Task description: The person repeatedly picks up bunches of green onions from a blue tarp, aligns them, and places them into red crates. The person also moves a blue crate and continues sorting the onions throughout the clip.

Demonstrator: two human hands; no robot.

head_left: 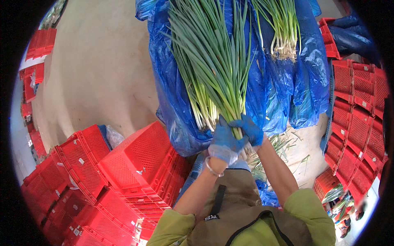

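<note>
A thick bunch of green onions lies with its leaves pointing away from me. My left hand, in a blue glove under a clear plastic one, grips its lower stems. My right hand, also blue-gloved, closes around the same stems from the other side. The root ends hang just below my hands, partly hidden by them. Under and left of the bunch, more green onions rest on the blue plastic sheeting. Another pile of green onions lies further back to the right, roots towards me.
Stacked red plastic crates stand close on my left, and more red crates rise at the right. Leaf scraps litter the floor beside my right forearm. A blue plastic bag lies near my right elbow. People are partly visible at lower right.
</note>
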